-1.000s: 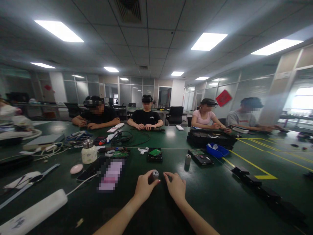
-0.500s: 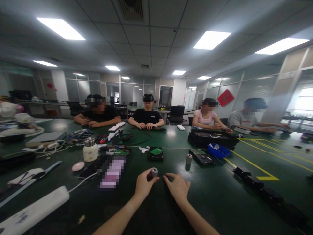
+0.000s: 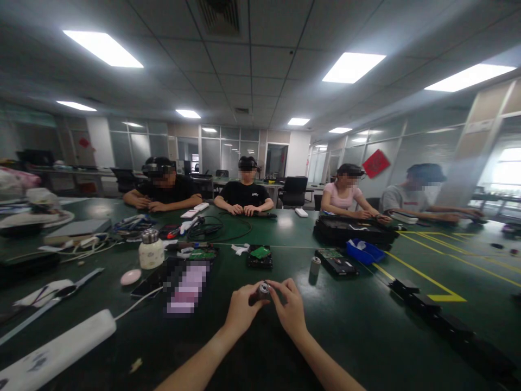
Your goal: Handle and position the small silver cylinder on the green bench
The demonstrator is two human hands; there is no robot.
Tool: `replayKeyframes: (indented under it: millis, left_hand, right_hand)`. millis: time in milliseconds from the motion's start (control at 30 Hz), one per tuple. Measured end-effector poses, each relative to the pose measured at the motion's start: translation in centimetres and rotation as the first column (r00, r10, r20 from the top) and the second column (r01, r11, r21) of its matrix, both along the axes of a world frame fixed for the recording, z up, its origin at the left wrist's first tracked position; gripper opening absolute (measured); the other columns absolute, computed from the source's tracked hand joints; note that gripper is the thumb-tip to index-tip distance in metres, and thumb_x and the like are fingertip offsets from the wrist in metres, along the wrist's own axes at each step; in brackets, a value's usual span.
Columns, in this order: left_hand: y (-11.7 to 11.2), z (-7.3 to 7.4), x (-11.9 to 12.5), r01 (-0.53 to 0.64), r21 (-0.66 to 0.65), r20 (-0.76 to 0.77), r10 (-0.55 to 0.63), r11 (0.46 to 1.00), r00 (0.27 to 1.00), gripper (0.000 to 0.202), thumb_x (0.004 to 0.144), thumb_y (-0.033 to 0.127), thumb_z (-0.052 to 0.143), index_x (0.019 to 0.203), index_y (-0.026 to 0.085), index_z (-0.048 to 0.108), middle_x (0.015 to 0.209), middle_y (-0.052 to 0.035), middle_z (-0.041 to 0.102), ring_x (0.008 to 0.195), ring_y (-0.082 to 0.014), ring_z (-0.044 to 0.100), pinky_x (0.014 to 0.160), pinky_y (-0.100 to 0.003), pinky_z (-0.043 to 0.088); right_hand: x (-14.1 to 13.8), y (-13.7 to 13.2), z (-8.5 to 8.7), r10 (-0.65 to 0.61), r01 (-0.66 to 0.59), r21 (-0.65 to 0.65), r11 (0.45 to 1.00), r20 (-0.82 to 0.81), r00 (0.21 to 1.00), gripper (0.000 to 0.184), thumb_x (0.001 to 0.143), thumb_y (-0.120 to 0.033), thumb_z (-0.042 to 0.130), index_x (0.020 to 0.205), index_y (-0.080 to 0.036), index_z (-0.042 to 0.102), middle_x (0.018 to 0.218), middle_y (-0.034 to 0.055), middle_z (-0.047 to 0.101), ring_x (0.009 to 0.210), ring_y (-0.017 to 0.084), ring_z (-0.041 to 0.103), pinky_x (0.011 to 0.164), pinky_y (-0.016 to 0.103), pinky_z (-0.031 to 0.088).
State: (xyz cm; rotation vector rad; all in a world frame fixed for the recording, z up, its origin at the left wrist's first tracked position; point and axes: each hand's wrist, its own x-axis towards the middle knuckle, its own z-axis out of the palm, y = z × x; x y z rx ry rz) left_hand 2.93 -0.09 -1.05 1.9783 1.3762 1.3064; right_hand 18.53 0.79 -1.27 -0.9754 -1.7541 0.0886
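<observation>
A small grey metal cylinder (image 3: 264,290) with a recessed top is gripped between the thumb and fingers of my left hand (image 3: 240,309). My right hand (image 3: 292,312) meets it from the other side, its thumb and fingertips pinched at the right edge of the top. Whatever may lie between those fingertips is too small to make out. A similar metal cylinder (image 3: 315,266) stands upright on the table, farther off to the right. Beyond my hands lies a hard drive (image 3: 260,263) with a green circuit board, and a second hard drive (image 3: 341,264) lies near the standing cylinder.
On the left are a phone (image 3: 189,288), a pale jar (image 3: 151,252), a round pink lid (image 3: 131,277) and a white power strip (image 3: 61,353). A blue tray (image 3: 364,251) and a row of black blocks (image 3: 435,309) lie right. Several people sit across the table.
My right hand has come left and up, and its fingertips now meet the cylinder. My left hand has shifted slightly right with the cylinder, which now tilts a little.
</observation>
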Motion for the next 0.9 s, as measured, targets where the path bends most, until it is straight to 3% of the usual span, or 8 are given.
replayKeyframes:
  millis: [200, 767, 900]
  left_hand:
    - [-0.10, 0.02, 0.04, 0.005, 0.066, -0.070, -0.001, 0.998, 0.998, 0.035, 0.073, 0.016, 0.070, 0.106, 0.027, 0.069, 0.097, -0.0014, 0.073, 0.091, -0.0207, 0.065, 0.084, -0.032, 0.047]
    - [-0.25, 0.37, -0.02, 0.018, 0.023, -0.053, -0.016, 1.000, 0.998, 0.038, 0.075, 0.016, 0.065, 0.111, 0.027, 0.067, 0.104, -0.0024, 0.072, 0.097, -0.0206, 0.064, 0.089, -0.031, 0.046]
    - [0.01, -0.04, -0.03, -0.006, 0.015, -0.067, 0.007, 1.000, 0.998, 0.036, 0.075, 0.022, 0.068, 0.110, 0.027, 0.067, 0.100, -0.0017, 0.073, 0.094, -0.0208, 0.064, 0.086, -0.030, 0.047]
  right_hand:
    - [0.00, -0.07, 0.04, 0.037, -0.036, -0.039, 0.999, 0.031, 0.999, 0.024, 0.092, -0.035, 0.051, 0.101, -0.025, 0.071, 0.074, 0.0002, 0.050, 0.067, 0.015, 0.055, 0.064, 0.026, 0.047]
    - [-0.24, -0.62, 0.63, -0.006, 0.017, -0.136, 0.991, 0.082, 0.997, 0.030, 0.092, -0.039, 0.046, 0.098, -0.023, 0.071, 0.072, 0.0003, 0.050, 0.064, 0.016, 0.053, 0.062, 0.026, 0.045]
    - [-0.21, -0.91, 0.93, 0.009, 0.002, -0.158, 0.987, 0.069, 0.998, 0.031, 0.094, -0.037, 0.043, 0.107, -0.023, 0.066, 0.079, 0.0014, 0.056, 0.067, 0.016, 0.054, 0.066, 0.027, 0.046]
